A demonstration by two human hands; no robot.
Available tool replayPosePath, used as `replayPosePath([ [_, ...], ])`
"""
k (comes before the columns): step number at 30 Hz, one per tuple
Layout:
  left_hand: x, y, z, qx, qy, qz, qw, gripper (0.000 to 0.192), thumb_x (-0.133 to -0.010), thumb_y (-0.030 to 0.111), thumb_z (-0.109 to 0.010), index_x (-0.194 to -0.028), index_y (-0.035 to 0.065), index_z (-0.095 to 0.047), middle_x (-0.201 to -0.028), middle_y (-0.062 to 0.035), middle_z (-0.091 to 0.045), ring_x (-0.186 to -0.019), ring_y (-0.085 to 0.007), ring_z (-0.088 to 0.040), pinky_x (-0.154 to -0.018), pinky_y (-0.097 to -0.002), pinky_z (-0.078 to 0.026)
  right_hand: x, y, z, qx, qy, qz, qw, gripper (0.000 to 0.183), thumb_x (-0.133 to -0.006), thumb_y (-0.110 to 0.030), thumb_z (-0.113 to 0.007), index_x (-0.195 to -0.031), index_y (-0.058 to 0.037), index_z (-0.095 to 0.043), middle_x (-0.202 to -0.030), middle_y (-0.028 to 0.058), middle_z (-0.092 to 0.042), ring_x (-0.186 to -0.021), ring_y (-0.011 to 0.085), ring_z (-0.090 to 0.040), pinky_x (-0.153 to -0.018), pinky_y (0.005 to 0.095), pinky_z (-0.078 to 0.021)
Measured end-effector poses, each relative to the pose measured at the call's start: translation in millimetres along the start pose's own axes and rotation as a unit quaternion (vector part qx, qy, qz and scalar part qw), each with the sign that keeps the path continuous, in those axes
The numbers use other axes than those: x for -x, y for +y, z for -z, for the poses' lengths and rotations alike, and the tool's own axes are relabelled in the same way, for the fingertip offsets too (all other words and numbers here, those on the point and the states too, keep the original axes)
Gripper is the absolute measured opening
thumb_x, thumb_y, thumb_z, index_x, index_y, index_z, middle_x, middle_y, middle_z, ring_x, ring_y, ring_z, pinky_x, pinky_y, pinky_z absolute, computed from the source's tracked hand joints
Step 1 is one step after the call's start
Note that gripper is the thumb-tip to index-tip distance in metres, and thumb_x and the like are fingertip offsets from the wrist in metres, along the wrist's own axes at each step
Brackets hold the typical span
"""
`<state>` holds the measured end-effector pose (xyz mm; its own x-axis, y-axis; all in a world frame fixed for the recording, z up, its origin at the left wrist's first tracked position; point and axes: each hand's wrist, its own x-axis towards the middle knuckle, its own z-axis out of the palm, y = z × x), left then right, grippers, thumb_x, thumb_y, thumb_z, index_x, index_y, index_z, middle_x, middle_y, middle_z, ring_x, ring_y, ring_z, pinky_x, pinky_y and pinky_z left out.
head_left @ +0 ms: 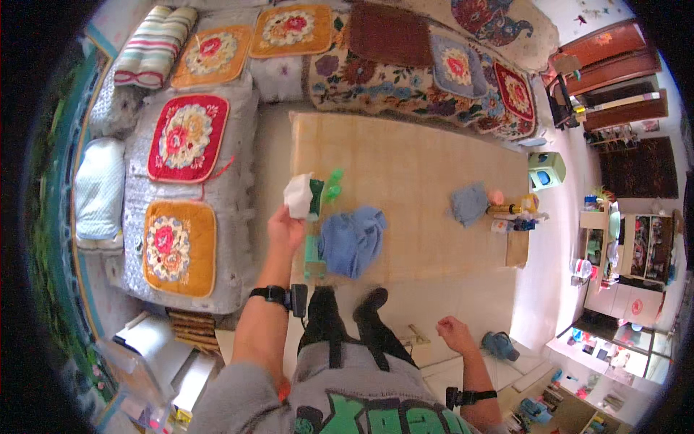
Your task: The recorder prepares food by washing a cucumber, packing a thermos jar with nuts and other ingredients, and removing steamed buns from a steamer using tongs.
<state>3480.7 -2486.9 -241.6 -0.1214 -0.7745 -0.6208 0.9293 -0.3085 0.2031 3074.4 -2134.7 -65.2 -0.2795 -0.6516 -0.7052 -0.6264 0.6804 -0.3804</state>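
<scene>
My left hand (286,230) grips a crumpled white tissue or cloth (297,194) above the left edge of a low table covered in tan cloth (417,163). Right beside the tissue are a dark green packet (316,196) and a bright green plastic item (334,185). Nearer to me, a teal-green box or strip (313,260) lies along the table's edge. A rumpled blue cloth (352,241) spreads just to its right. My right hand (456,333) hangs apart from the table, over the floor, its fingers curled in with nothing visible in them.
A second blue cloth (468,204) and several bottles (509,223) sit at the table's right end. Grey sofas (230,146) with flowered seat pads (187,138) line the left and back. A green stool (546,171) stands beyond the table; a dark blue item (499,345) lies on the floor.
</scene>
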Motion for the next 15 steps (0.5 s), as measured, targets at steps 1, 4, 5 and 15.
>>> replayPosePath([
  [1, -9, -2, 4, 0.000, -0.001, 0.003, 1.000, 0.036, -0.099, 0.015, -0.047, -0.128, -0.0059, -0.056, -0.133, -0.0172, -0.060, -0.121, -0.0321, -0.058, -0.109, -0.0444, -0.042, -3, -1, 3, 0.000, 0.002, -0.002, 1.000, 0.026, -0.093, -0.025, -0.068, -0.105, -0.0013, -0.065, -0.090, 0.0112, -0.073, -0.081, 0.0177, -0.070, -0.077, 0.0322, -0.0549],
  [4, -4, -8, -1, -0.038, 0.055, -0.002, 0.998, 0.039, -0.100, 0.016, -0.044, -0.130, -0.0070, -0.054, -0.135, -0.0189, -0.059, -0.126, -0.0331, -0.054, -0.111, -0.0450, -0.040, -10, 4, 5, -0.027, 0.002, -0.001, 1.000, 0.034, -0.093, -0.032, -0.067, -0.108, -0.0017, -0.066, -0.099, 0.0173, -0.073, -0.092, 0.0279, -0.071, -0.082, 0.0394, -0.0555],
  [5, -10, -7, 1, -0.038, 0.054, 0.000, 0.998, 0.039, -0.100, 0.016, -0.044, -0.130, -0.0070, -0.054, -0.135, -0.0189, -0.059, -0.126, -0.0331, -0.054, -0.111, -0.0450, -0.040, -10, 7, 4, -0.033, 0.004, -0.001, 0.999, 0.033, -0.094, -0.032, -0.067, -0.108, -0.0023, -0.066, -0.100, 0.0169, -0.073, -0.092, 0.0281, -0.071, -0.083, 0.0395, -0.0554],
  [15, -18, 6, 19, 0.033, -0.096, 0.015, 0.995, 0.044, -0.096, 0.015, -0.045, -0.135, -0.0031, -0.050, -0.133, -0.0187, -0.059, -0.124, -0.0330, -0.056, -0.106, -0.0482, -0.045, -6, 27, -7, 0.011, -0.001, -0.020, 1.000, 0.025, -0.095, -0.024, -0.067, -0.104, -0.0006, -0.065, -0.084, 0.0090, -0.071, -0.077, 0.0170, -0.067, -0.073, 0.0329, -0.0542],
])
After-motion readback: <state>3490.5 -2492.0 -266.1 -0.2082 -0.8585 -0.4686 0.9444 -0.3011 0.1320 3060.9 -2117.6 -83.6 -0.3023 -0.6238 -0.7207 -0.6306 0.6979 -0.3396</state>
